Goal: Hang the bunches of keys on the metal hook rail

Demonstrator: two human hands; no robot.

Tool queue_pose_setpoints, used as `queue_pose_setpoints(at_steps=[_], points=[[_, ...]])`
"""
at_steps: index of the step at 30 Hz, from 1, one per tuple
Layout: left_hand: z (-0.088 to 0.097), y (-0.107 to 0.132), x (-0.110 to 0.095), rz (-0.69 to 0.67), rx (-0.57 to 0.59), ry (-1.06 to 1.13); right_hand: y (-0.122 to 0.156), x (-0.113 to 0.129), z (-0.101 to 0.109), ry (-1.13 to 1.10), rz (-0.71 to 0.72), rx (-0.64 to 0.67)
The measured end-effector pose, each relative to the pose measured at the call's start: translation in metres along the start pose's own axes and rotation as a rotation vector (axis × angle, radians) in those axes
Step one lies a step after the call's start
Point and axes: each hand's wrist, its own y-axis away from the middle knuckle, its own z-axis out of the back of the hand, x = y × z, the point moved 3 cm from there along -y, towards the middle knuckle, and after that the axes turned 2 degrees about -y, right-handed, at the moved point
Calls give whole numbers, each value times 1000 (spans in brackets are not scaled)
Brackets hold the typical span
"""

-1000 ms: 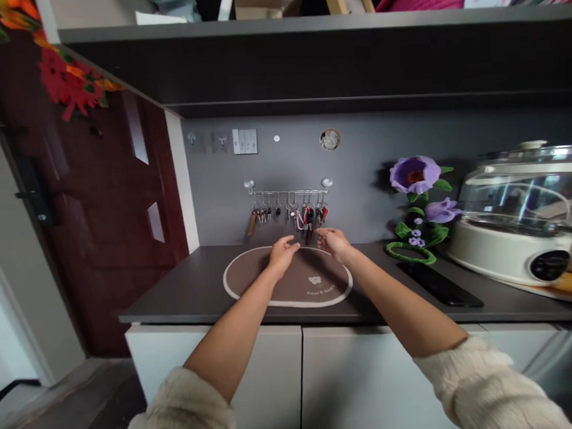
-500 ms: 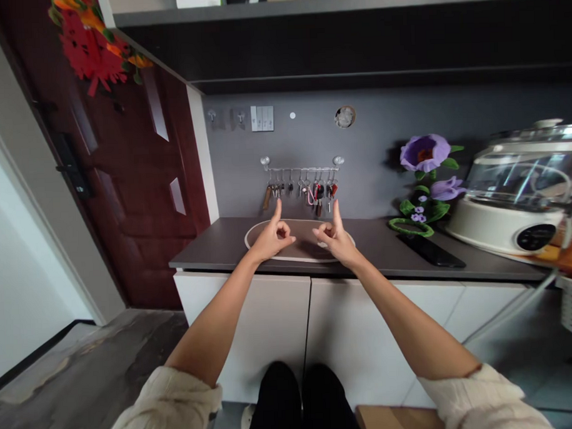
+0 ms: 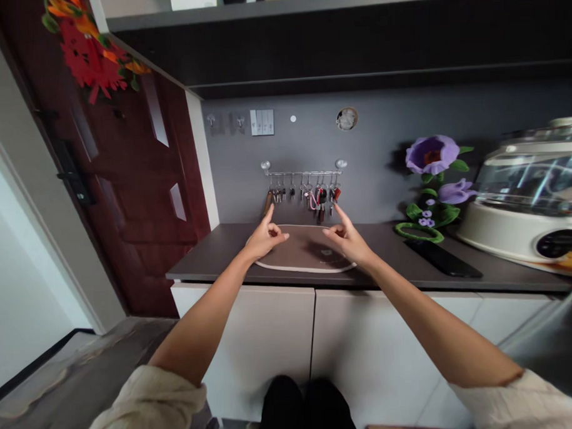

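Observation:
Both my arms reach out over a dark countertop (image 3: 207, 262). My left hand (image 3: 264, 236) hovers above the left end of an oval brown mat (image 3: 300, 256) with a white border. Its index finger points up, its thumb sticks out, the other fingers curl in, and it holds nothing. My right hand (image 3: 347, 236) mirrors this over the mat's right end, also empty. Just behind the fingertips a chrome rail (image 3: 303, 172) on the grey wall carries several bunches of keys (image 3: 319, 196). Neither hand touches the keys or the mat.
A purple artificial flower (image 3: 431, 158) stands at the back right, with a flat black device (image 3: 443, 259) lying before it. A white cooker with a glass lid (image 3: 524, 206) fills the far right. A dark red door (image 3: 125, 182) is at the left. White cabinet doors (image 3: 271, 340) are below.
I have stepped back from the counter, so the view shows my legs and the floor. Both hands went from reaching low over the mat to raised index fingers with thumbs out.

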Motion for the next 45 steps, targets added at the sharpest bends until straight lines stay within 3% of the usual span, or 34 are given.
queue_pose_setpoints(at_steps=[3,6,10,14,20,24,27,30,36,45], points=[[23,-30,21,80,-191,-115,-28,-19,20,27,-59,-127],[46,-65,46,197,-401,-206,-60,-44,43,65,-206,-277],[61,-111,74,279,-480,-159,-101,-79,65,29,-353,-423],[58,-145,93,303,-487,44,-132,-104,64,-107,-340,-525],[29,-171,106,244,-423,301,-154,-120,32,-266,-168,-546],[2,-179,107,250,-378,491,-160,-123,12,-280,-100,-644],[-15,-184,104,217,-432,620,-165,-123,2,-279,-72,-747],[-24,-186,98,200,-460,718,-167,-120,-3,-371,-111,-742],[-16,-184,80,230,-511,830,-165,-102,8,-515,-133,-709],[2,-205,34,311,-530,878,-184,-83,13,-433,-196,-711]])
